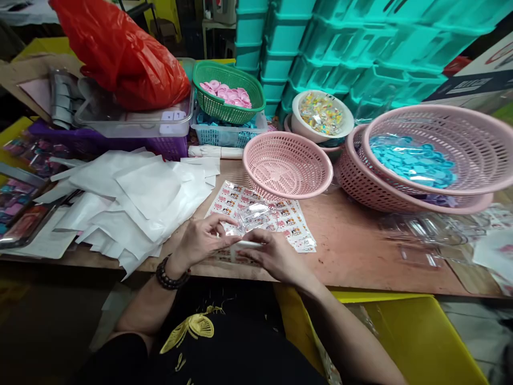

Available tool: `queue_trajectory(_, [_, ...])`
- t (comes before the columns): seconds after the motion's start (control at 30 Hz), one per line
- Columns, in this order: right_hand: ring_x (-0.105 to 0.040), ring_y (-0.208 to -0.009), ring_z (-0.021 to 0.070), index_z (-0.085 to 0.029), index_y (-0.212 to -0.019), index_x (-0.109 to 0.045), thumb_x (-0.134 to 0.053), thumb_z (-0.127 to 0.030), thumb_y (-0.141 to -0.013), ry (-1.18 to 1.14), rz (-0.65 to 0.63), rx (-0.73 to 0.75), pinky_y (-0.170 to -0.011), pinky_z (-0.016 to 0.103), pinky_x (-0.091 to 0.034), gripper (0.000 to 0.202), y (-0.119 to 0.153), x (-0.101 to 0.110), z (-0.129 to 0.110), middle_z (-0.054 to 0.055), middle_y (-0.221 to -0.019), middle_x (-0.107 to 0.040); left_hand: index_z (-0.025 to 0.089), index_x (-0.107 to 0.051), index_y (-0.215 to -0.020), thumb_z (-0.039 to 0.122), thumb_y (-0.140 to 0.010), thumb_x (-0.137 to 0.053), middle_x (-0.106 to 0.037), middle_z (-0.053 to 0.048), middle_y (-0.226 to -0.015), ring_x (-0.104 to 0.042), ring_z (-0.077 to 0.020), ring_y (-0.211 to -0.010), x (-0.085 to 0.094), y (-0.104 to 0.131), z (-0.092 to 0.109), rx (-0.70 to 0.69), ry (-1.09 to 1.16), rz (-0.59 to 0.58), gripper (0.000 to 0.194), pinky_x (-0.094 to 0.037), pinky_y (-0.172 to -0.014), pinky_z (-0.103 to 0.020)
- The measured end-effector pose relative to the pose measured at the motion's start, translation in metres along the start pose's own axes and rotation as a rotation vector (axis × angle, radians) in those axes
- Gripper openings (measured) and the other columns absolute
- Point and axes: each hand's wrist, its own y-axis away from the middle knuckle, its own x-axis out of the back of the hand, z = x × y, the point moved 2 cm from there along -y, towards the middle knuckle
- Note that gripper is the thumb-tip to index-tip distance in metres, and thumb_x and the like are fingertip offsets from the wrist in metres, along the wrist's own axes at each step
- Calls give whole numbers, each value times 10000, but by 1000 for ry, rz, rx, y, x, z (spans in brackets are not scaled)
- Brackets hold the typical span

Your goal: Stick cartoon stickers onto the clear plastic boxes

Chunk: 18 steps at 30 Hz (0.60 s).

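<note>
Between my hands, just above the table's front edge, is a thin white piece [249, 244] seen nearly edge-on; its exact kind I cannot make out. My right hand [278, 255] pinches it from the right. My left hand [202, 239], with a dark bead bracelet at the wrist, has its fingers closed at the left end of the same piece. Beneath and beyond the hands lie printed sticker sheets [298, 227] with small cartoon figures. On top of them rests a clear plastic part [256, 214], partly hidden by my right fingers.
White paper sheets [148, 187] are heaped at left. Behind the stickers stands a pink basket [288, 160]. Larger pink baskets [476, 144] with blue pieces, and clear plastic parts [425, 230], are at right. A green basket [228, 112], white bowl [348, 120] and red bag [132, 59] line the back.
</note>
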Motion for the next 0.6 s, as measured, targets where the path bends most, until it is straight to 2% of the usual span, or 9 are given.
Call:
queue_trajectory(0.07, [-617,-644,184,-200,-736,-682,-733,-507,-793,-151,82,-114,-592,291,-466,316,1,1,10,16,-693,-677,159,-684,-1145,519,-718,-833,-737,-47,-870,-687,-134,-687,6,0,-7,111,178,11,578,-561,-616,-219])
queue_trajectory(0.17, [-608,-643,176,-191,-703,-668,-758,-577,-743,-244,123,-155,-569,279,-457,399,5,5,19,17,-699,-678,150,-645,-1216,495,-653,-882,-756,-110,-1043,-734,-208,-882,6,1,-18,253,454,-112,702,-614,-760,-305])
queue_trajectory(0.23, [-613,-641,181,-191,-716,-680,-710,-589,-799,-112,90,-137,-579,289,-460,408,10,9,18,19,-680,-676,136,-678,-1164,489,-668,-875,-774,-116,-1038,-740,-236,-920,0,2,-21,349,547,-190,640,-621,-820,-366])
queue_trajectory(0.3, [-658,-739,221,-195,-824,-723,-699,-558,-840,131,106,-82,-675,336,-497,365,16,13,12,47,-773,-725,122,-717,-1082,480,-677,-871,-787,-110,-1021,-745,-242,-910,-8,3,-21,413,573,-205,562,-625,-824,-385])
queue_trajectory(0.37, [-686,-912,275,-208,-1005,-739,-742,-518,-831,335,177,4,-823,414,-510,355,20,15,4,86,-969,-765,120,-741,-1033,465,-682,-873,-792,-103,-1017,-745,-242,-911,-13,4,-19,415,572,-204,510,-624,-828,-380])
queue_trajectory(0.43, [-695,-981,281,-221,-1098,-723,-768,-474,-829,397,241,86,-891,436,-506,372,22,12,-1,94,-1065,-768,130,-761,-1014,453,-713,-854,-796,-94,-989,-744,-237,-909,-16,4,-16,362,544,-224,451,-620,-826,-365])
queue_trajectory(0.53, [-727,-842,213,-229,-1017,-726,-708,-350,-906,340,264,173,-839,364,-527,165,18,2,0,44,-931,-790,149,-782,-999,429,-764,-818,-799,-84,-959,-739,-227,-911,-20,6,-14,246,465,-225,368,-608,-845,-347])
queue_trajectory(0.6, [-728,-759,175,-227,-979,-716,-657,-267,-945,341,323,271,-892,361,-513,79,17,-5,2,14,-859,-790,152,-789,-966,430,-782,-803,-799,-78,-936,-734,-227,-930,-26,7,-15,204,425,-184,333,-594,-882,-347])
